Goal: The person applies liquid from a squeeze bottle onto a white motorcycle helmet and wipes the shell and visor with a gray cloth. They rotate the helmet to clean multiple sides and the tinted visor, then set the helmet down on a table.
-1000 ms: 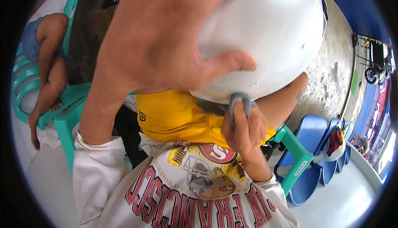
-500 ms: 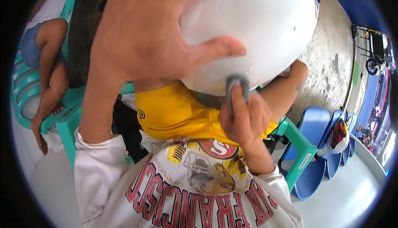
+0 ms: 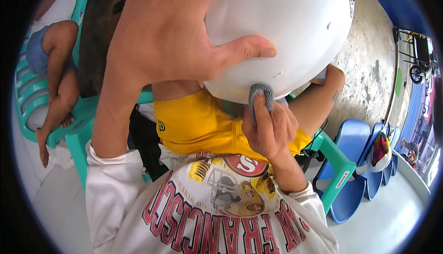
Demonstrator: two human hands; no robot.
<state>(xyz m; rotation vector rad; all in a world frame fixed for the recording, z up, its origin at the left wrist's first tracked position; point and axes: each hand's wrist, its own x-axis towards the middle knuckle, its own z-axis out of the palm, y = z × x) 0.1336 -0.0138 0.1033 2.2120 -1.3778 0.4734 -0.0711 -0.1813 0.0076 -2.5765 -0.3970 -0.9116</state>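
Since the earliest frame, the right hand [image 3: 273,130] and its grey cloth [image 3: 261,88] have moved up in my view, and the white dome [image 3: 295,23], likely a helmet, has shifted up and slightly left. I have the right hand pinching the cloth, index finger laid along it, at the dome's near edge. The dome lies straight ahead of these fingertips; being round, it shows me no long axis. The right hand is nearer that edge; the left hand [image 3: 166,41] lies spread over the dome's left side, thumb stretched across it, other fingertips out of my view. A small mark [image 3: 278,74] sits ahead and right of the cloth. Yellow shorts [image 3: 196,127] show below the near edge; farther right stand blue seats [image 3: 349,138].
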